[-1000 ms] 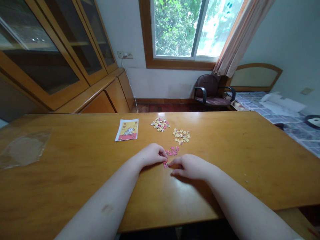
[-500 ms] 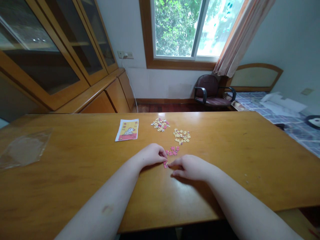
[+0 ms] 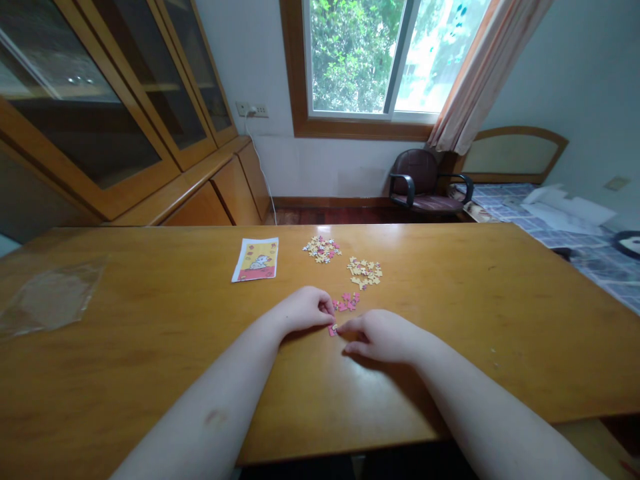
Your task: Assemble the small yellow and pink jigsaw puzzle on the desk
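Note:
My left hand (image 3: 304, 309) and my right hand (image 3: 381, 335) meet near the middle of the wooden table (image 3: 150, 347). Their fingertips pinch a small pink puzzle piece (image 3: 332, 329) lying on the wood between them. Just beyond them lies a small cluster of pink pieces (image 3: 346, 302). Farther back sit a pile of yellow pieces (image 3: 365, 272) and a mixed yellow and pink pile (image 3: 321, 248). A printed reference picture (image 3: 256, 259) lies to the left of the piles.
A crumpled clear plastic bag (image 3: 47, 297) lies at the table's left end. Wooden glass-door cabinets (image 3: 125, 113) line the left wall. A dark armchair (image 3: 425, 183) stands under the window, and a bed (image 3: 565, 220) is on the right.

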`<control>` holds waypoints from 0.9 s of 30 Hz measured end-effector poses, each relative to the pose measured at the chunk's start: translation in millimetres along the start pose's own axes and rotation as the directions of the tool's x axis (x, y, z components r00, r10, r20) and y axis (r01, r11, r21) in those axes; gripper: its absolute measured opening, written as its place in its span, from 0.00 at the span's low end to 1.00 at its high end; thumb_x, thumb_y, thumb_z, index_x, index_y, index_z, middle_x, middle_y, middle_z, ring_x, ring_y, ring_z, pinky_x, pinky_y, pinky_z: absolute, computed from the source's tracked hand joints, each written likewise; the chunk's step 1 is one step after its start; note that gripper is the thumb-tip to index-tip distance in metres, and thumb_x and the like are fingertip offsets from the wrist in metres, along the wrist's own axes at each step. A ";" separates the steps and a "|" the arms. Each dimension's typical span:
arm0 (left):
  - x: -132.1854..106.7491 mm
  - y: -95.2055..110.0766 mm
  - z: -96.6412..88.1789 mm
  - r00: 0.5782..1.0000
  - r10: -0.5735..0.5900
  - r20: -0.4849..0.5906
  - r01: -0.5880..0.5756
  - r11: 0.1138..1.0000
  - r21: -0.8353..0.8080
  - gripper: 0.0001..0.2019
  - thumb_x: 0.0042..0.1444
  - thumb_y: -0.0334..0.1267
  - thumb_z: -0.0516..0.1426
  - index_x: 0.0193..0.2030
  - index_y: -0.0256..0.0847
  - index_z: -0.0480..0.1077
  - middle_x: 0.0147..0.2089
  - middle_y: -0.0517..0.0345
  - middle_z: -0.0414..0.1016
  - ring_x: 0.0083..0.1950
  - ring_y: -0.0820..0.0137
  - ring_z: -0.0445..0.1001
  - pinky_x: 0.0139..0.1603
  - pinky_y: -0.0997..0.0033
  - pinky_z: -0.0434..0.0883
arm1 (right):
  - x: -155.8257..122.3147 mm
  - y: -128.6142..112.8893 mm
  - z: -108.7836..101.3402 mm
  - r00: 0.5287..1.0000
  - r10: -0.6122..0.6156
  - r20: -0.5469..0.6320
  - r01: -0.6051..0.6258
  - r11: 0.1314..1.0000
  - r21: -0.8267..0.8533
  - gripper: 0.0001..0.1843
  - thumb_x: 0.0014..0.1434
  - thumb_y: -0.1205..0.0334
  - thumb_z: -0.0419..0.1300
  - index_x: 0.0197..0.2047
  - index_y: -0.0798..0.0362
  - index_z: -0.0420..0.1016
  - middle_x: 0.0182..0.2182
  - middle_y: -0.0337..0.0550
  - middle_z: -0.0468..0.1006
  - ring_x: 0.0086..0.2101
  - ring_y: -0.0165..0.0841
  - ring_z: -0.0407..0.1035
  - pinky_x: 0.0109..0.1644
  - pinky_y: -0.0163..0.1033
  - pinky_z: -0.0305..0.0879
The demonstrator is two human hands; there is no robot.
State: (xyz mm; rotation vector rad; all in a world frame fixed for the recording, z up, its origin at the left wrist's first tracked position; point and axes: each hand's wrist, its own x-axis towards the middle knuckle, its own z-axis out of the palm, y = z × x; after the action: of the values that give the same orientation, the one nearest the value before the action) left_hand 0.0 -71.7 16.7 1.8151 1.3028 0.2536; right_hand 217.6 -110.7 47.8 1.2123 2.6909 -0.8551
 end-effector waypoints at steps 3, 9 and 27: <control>2.6 -2.5 -4.0 0.977 -0.028 -0.211 0.017 0.998 -0.056 0.10 0.48 0.43 0.59 0.31 0.39 0.75 0.25 0.62 0.72 0.28 0.71 0.68 0.28 0.73 0.61 | 0.9 0.7 1.7 1.000 -0.026 -0.012 0.025 0.999 -0.035 0.23 0.60 0.47 0.58 0.56 0.44 0.76 0.43 0.45 0.82 0.42 0.42 0.76 0.45 0.40 0.66; 8.7 -10.4 -11.9 0.875 -0.083 -0.477 0.081 0.996 -0.026 0.10 0.53 0.45 0.56 0.32 0.40 0.72 0.21 0.67 0.59 0.25 0.72 0.61 0.27 0.72 0.56 | 0.7 1.7 2.3 0.995 -0.085 -0.046 0.084 0.996 -0.021 0.21 0.61 0.48 0.57 0.55 0.45 0.76 0.45 0.45 0.82 0.44 0.41 0.75 0.46 0.39 0.66; 7.7 -6.7 -9.3 0.910 0.014 -0.415 0.065 0.982 0.176 0.08 0.55 0.43 0.56 0.34 0.42 0.73 0.22 0.64 0.65 0.27 0.70 0.66 0.28 0.71 0.57 | 4.5 -2.9 8.3 0.995 -0.091 -0.049 0.087 0.993 -0.079 0.24 0.61 0.49 0.57 0.59 0.44 0.72 0.44 0.46 0.82 0.41 0.41 0.76 0.42 0.39 0.65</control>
State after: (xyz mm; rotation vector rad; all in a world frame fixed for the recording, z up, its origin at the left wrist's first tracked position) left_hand -6.7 -59.8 15.2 1.9681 1.6910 0.5436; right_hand 211.1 -113.5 40.9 1.1230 2.8103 -0.7326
